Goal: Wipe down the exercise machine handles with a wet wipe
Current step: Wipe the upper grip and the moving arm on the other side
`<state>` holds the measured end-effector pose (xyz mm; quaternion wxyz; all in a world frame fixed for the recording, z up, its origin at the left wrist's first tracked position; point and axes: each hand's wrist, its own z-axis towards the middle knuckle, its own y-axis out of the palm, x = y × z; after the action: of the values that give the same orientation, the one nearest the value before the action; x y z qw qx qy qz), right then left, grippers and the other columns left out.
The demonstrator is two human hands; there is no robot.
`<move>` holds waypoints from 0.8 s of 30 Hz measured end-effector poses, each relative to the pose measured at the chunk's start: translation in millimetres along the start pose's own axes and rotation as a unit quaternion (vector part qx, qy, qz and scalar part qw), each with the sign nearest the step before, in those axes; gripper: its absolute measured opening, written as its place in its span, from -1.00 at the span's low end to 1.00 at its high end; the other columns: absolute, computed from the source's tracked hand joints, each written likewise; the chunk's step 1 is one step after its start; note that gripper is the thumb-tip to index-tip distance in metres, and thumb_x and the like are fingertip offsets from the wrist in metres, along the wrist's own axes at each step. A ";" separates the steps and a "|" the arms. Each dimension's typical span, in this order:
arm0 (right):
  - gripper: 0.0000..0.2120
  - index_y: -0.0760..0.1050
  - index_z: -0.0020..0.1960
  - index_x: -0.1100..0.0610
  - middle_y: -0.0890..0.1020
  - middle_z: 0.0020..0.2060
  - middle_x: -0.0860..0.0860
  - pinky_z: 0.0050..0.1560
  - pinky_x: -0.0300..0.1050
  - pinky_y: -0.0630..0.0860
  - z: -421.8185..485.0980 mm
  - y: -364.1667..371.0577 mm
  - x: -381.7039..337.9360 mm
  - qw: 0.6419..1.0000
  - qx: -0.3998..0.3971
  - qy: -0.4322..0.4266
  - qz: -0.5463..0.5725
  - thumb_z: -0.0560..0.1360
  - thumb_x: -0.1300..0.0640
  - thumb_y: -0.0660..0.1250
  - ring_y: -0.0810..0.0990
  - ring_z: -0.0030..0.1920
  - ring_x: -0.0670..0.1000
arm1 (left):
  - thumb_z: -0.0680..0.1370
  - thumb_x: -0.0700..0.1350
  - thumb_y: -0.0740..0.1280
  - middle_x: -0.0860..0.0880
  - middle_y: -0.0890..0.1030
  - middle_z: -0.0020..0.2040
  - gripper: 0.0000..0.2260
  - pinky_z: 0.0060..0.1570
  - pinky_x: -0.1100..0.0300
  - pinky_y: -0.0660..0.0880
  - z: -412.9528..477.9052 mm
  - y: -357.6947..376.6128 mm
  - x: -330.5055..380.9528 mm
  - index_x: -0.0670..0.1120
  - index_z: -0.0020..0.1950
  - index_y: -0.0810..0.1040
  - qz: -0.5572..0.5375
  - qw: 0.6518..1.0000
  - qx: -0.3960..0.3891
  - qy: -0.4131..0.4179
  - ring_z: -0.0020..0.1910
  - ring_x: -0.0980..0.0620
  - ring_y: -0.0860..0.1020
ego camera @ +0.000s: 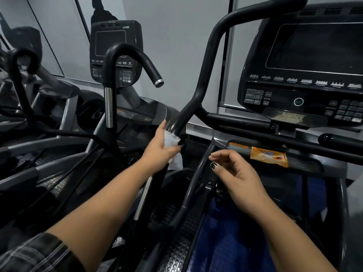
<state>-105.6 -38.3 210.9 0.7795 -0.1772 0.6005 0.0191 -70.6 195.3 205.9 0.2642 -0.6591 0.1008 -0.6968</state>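
My left hand (162,148) grips a white wet wipe (172,139) wrapped round the lower part of a long black curved handle (208,61) of the exercise machine. The wipe's loose end hangs below my fingers. My right hand (235,173) hovers to the right of the handle, fingers loosely curled, holding nothing. An orange wet-wipe pack (269,157) lies on the machine's ledge, just right of my right hand.
The machine's console (306,75) with a dark screen is at upper right, with a short black grip bar (239,120) below it. A second machine with a hooked handle (125,54) and its console (114,52) stands to the left. Textured foot pedals (176,248) lie below.
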 end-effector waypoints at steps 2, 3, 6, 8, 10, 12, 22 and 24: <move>-0.79 0.55 0.10 -0.03 0.64 0.06 -0.11 0.19 -0.21 0.49 0.0 2.3 -1.3 1.000 -0.002 -0.003 0.012 0.54 0.23 0.34 0.59 0.12 -0.19 | 0.52 -0.02 0.40 0.03 0.45 0.39 -0.17 0.34 0.00 0.40 -9.8 1.8 -7.0 0.20 0.58 -0.10 0.038 0.999 0.029 0.009 0.32 0.00 0.46; -0.79 0.55 0.10 -0.03 0.64 0.05 -0.11 0.19 -0.21 0.49 -0.1 3.5 -1.8 1.000 -0.005 -0.003 0.014 0.54 0.24 0.34 0.59 0.12 -0.19 | 0.53 0.00 0.38 0.00 0.48 0.36 -0.18 0.29 -0.04 0.43 -12.5 2.4 -7.5 0.22 0.57 -0.15 0.066 0.997 0.039 0.013 0.28 -0.03 0.49; -0.79 0.54 0.10 -0.05 0.64 0.05 -0.13 0.17 -0.23 0.49 -1.3 5.1 -2.3 1.000 -0.009 -0.002 0.010 0.54 0.22 0.34 0.58 0.11 -0.20 | 0.55 -0.04 0.31 -0.04 0.52 0.19 -0.17 0.01 -0.03 0.51 -20.3 9.9 0.4 0.18 0.56 -0.27 0.214 0.973 0.078 0.037 0.04 -0.07 0.55; -0.79 0.54 0.10 -0.06 0.64 0.05 -0.13 0.15 -0.24 0.49 -1.2 4.8 -1.2 1.000 -0.004 0.000 0.007 0.54 0.21 0.34 0.58 0.11 -0.20 | 0.53 -0.14 0.33 -0.07 0.45 0.16 -0.11 -0.03 -0.02 0.50 -21.7 18.5 3.4 0.11 0.57 -0.30 0.300 0.945 0.126 0.046 0.08 -0.09 0.50; -0.78 0.53 0.11 -0.07 0.64 0.05 -0.13 0.13 -0.27 0.50 -1.2 4.7 0.6 1.000 -0.001 0.004 0.005 0.55 0.21 0.34 0.58 0.11 -0.22 | 0.50 -0.20 0.36 -0.07 0.43 0.12 -0.05 -0.03 0.00 0.50 -19.8 23.7 5.7 0.09 0.56 -0.33 0.322 0.935 0.148 0.028 0.09 -0.08 0.49; -0.77 0.52 0.12 -0.06 0.64 0.06 -0.12 0.10 -0.33 0.51 -1.8 5.2 2.3 1.000 0.000 0.008 0.008 0.55 0.22 0.33 0.58 0.10 -0.24 | 0.48 -0.21 0.38 -0.02 0.48 0.06 -0.02 -0.13 0.04 0.49 -15.8 22.8 9.2 0.10 0.55 -0.35 0.294 0.946 0.138 -0.003 -0.04 -0.05 0.53; -0.72 0.47 0.19 -0.09 0.64 0.07 -0.13 0.13 -0.26 0.49 3.0 16.6 4.2 1.000 -0.009 0.015 0.005 0.56 0.22 0.32 0.58 0.11 -0.22 | 0.54 -0.09 0.36 -0.04 0.53 -0.06 -0.07 -0.12 0.09 0.45 37.0 9.6 49.5 -0.03 0.56 -0.35 0.211 0.975 0.062 -0.035 -0.11 0.00 0.54; -0.72 0.46 0.20 -0.09 0.64 0.07 -0.12 0.14 -0.24 0.49 2.4 19.0 4.5 1.000 -0.012 0.018 0.006 0.57 0.21 0.31 0.58 0.12 -0.22 | 0.53 -0.01 0.41 -0.07 0.51 0.16 -0.06 0.05 0.12 0.41 51.5 0.5 57.7 -0.09 0.58 -0.28 0.151 0.986 -0.009 -0.075 0.12 -0.02 0.49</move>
<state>-106.7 -20.6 202.4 0.7661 -0.1831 0.6155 0.0281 -19.9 176.7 261.3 0.3672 -0.6888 0.1850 -0.5970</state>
